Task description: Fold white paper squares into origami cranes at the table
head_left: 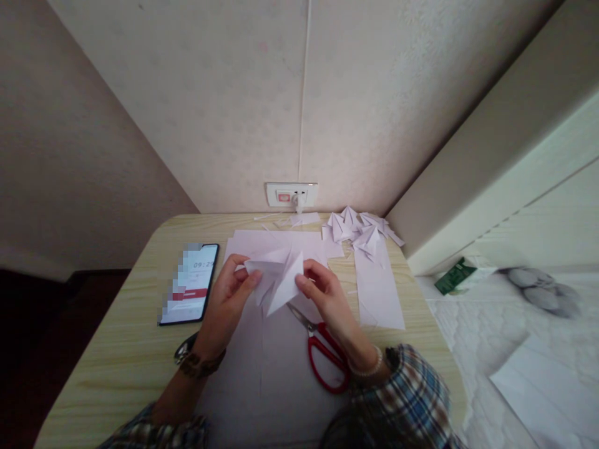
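Note:
A partly folded white paper piece [277,279] is held just above the table between both hands. My left hand [230,293] pinches its left side, thumb on top, a watch on that wrist. My right hand [324,293] grips its right edge with curled fingers; a bead bracelet sits on that wrist. Flat white sheets [276,368] lie under the hands on the light wooden table [116,355]. Red-handled scissors [322,352] rest on the sheets below my right hand.
A phone [189,284] with a lit screen lies left of the hands. Several folded paper shapes [358,229] are piled at the back right, beside a long paper strip [378,290]. A wall socket [291,194] is behind. A bed [515,349] with a green box [455,275] stands to the right.

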`<action>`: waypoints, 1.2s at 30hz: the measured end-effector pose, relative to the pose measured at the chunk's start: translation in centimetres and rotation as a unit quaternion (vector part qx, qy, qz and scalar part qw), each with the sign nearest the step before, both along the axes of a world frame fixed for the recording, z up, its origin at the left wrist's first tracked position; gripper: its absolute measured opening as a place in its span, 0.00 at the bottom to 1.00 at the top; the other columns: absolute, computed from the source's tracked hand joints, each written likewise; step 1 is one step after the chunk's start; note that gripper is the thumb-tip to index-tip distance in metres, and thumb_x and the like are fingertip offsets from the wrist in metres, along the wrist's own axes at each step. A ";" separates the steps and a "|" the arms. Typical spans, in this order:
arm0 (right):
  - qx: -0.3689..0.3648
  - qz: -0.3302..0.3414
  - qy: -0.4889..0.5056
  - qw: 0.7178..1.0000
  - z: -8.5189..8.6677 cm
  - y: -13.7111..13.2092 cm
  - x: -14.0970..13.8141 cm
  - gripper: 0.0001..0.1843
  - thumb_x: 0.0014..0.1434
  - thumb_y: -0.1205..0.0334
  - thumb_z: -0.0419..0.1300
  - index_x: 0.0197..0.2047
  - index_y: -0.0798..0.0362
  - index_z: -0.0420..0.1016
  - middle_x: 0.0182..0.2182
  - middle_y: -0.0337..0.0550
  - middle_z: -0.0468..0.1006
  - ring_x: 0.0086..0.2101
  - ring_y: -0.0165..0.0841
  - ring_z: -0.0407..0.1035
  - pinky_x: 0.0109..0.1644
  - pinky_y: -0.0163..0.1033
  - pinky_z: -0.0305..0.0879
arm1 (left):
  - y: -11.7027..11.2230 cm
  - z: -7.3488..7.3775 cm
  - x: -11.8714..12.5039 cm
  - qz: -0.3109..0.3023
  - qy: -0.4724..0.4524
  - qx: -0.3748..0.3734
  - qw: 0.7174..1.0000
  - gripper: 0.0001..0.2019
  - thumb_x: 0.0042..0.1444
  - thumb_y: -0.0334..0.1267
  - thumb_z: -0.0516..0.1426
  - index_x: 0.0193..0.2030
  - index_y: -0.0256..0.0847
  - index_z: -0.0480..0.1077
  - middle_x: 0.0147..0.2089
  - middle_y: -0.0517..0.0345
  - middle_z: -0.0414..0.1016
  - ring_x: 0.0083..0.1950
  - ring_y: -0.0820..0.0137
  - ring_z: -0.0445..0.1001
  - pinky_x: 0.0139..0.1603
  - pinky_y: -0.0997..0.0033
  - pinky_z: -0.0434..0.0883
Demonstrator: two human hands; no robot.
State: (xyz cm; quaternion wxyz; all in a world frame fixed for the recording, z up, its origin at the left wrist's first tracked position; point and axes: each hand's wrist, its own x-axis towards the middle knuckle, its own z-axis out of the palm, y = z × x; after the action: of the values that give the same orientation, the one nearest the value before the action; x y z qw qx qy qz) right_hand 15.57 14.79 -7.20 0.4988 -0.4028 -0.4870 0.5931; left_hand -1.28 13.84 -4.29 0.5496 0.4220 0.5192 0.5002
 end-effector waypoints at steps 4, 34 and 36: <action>0.014 -0.019 -0.064 0.998 0.0 0.0 0.0 0.09 0.56 0.56 0.61 0.30 0.52 0.70 0.26 0.36 0.69 0.28 0.29 0.63 0.34 0.35 0.60 | 0.3 0.4 0.2 -0.027 -0.017 -0.059 0.998 0.24 0.43 0.44 0.68 0.41 0.44 0.61 0.25 0.68 0.77 0.23 0.73 0.73 0.23 0.78 0.69; 0.039 -0.002 -0.096 0.995 0.2 -0.2 -0.2 0.18 0.54 0.59 0.63 0.48 0.47 0.66 0.37 0.39 0.71 0.38 0.33 0.68 0.42 0.39 0.67 | 0.2 -0.6 0.3 -0.047 0.023 -0.057 0.997 0.15 0.45 0.47 0.67 0.33 0.37 0.76 0.27 0.58 0.79 0.29 0.68 0.75 0.29 0.74 0.71; 0.018 0.008 -0.107 0.994 0.2 -0.3 -0.4 0.22 0.51 0.58 0.65 0.48 0.47 0.65 0.39 0.39 0.72 0.37 0.33 0.69 0.41 0.39 0.67 | 0.1 -0.6 0.6 -0.030 0.035 -0.041 0.998 0.15 0.44 0.47 0.67 0.32 0.37 0.75 0.28 0.58 0.78 0.30 0.68 0.74 0.30 0.74 0.70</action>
State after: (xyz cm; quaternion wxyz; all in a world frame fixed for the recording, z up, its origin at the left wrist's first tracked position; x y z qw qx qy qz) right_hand 15.20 14.47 -6.99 0.4467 -0.4510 -0.5512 0.5415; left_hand -0.67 13.95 -4.86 0.5628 0.4321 0.5453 0.4463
